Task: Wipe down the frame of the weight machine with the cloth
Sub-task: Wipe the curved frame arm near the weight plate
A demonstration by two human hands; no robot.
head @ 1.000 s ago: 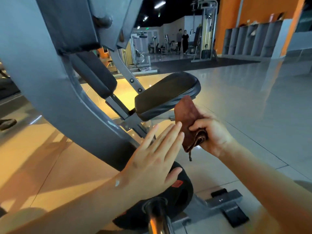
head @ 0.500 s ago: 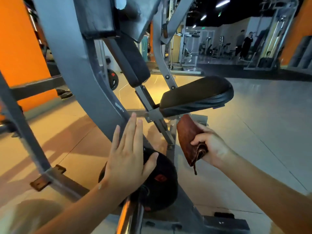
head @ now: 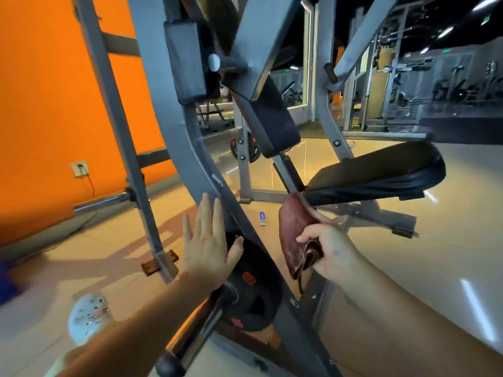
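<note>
While the left hand (head: 209, 240) is flat with straight fingers beside the grey frame (head: 190, 148), the right hand (head: 332, 251) has its grip curled tight round the brown cloth (head: 291, 229), which sticks up from the fist, just under the black seat (head: 381, 170).

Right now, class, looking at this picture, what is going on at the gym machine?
A person is working at a weight machine. The right hand holds a folded brown cloth up just below the black seat pad; whether it touches metal is unclear. The left hand rests open, fingers straight, against the curved grey frame, above a black weight plate.
</note>
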